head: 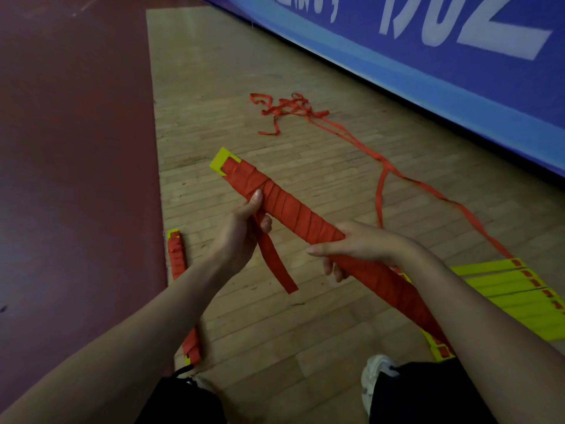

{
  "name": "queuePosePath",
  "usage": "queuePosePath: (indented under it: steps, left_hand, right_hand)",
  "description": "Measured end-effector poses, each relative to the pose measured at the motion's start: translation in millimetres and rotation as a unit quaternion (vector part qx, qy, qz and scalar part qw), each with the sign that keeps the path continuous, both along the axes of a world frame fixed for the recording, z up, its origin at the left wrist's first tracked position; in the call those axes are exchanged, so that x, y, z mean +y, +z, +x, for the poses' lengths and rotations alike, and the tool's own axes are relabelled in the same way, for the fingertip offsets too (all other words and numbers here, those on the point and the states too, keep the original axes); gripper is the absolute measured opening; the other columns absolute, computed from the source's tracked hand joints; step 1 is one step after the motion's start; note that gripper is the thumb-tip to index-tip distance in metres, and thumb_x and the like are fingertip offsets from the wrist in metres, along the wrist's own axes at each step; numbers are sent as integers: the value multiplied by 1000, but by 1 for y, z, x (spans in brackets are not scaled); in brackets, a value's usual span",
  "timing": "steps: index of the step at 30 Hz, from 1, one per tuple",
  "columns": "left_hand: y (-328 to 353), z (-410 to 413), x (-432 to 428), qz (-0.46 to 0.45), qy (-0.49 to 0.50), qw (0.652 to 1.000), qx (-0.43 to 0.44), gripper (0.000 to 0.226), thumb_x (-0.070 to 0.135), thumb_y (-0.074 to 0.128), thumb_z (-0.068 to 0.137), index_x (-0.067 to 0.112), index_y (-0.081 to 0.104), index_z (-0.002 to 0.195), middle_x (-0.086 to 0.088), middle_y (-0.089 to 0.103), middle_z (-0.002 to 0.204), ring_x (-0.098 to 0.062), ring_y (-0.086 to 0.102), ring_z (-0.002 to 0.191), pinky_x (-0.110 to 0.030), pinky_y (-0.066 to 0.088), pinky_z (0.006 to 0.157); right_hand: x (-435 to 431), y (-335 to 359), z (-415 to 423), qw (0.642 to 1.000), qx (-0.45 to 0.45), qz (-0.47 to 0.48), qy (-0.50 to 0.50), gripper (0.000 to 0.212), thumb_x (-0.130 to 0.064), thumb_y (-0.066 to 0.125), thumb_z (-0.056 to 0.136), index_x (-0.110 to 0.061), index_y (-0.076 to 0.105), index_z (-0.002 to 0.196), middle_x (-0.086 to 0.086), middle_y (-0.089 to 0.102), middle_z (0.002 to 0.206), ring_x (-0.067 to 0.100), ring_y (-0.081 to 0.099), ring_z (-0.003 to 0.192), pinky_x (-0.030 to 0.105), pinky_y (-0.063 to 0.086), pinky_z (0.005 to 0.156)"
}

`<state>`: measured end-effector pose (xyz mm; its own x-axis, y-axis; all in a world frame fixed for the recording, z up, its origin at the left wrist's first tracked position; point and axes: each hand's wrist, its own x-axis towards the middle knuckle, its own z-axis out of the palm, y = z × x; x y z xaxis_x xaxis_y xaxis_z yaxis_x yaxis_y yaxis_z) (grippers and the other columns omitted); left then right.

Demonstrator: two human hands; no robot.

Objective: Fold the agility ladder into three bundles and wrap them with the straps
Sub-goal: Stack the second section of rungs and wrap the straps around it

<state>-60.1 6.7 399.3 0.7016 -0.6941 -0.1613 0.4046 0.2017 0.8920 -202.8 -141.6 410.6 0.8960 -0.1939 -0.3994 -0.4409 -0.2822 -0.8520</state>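
Left hand (241, 231) grips the strap-wrapped bundle (293, 215) where its loose strap end (275, 264) hangs. Right hand (351, 249) clasps the bundle's nearer half, fingers curled.

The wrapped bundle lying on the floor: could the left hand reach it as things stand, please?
Probably not just yet: the left hand grips the strap end against the held bundle. The floor bundle lies uncovered beneath the left forearm, so once freed, the way looks open.

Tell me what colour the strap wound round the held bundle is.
Red: the strap wound round the bundle, best in the head view.
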Motion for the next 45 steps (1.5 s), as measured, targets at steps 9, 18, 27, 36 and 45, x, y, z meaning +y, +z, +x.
queuePosePath:
  steps: [9, 18, 27, 36, 45]
  left_hand:
    - [-8, 3, 5, 146, -5, 987, -65, 38, 42, 54, 95, 8, 65, 84, -7, 74, 82, -8, 40, 38, -19, 35, 42]
    - [-23, -6, -3, 263, 27, 952, -154, 40, 29, 40, 104, 2, 66, 93, -6, 74, 78, -9, 45, 37, -19, 38, 42]
    - [-18, -12, -6, 238, -4, 967, -92, 27, 32, 57, 91, 7, 66, 88, -11, 72, 93, -14, 53, 52, -26, 42, 53]
    - [-9, -3, -3, 68, 52, 996, 39, 24, 23, 52, 99, 16, 54, 76, 6, 46, 48, -6, 42, 41, -21, 36, 49]
    - [4, 17, 6, -87, 21, 995, 34, 23, 29, 51, 93, 7, 57, 96, 7, 58, 63, -5, 35, 45, -16, 34, 53]
  right_hand:
    - [-1, -8, 2, 1000, 1, 7, -28, 19, -28, 70, 87, -15, 57, 84, 8, 53, 60, 16, 49, 48, 25, 43, 46]
    - [2, -28, 8, 964, 38, -264, -18, 19, -41, 62, 88, -24, 56, 92, 2, 61, 68, 17, 58, 56, 30, 47, 57]
    - [22, -28, 12, 850, 84, -520, -5, 28, -9, 39, 97, -14, 45, 124, 11, 58, 112, 32, 58, 104, 35, 38, 76]
    - [29, -25, 12, 857, -45, -511, -39, 47, -38, 63, 86, -18, 41, 123, 4, 59, 111, 26, 59, 102, 33, 41, 79]
    - [5, 4, 5, 995, -95, -32, 14, 17, -20, 70, 86, -16, 63, 102, 9, 73, 91, 21, 71, 74, 28, 55, 68]
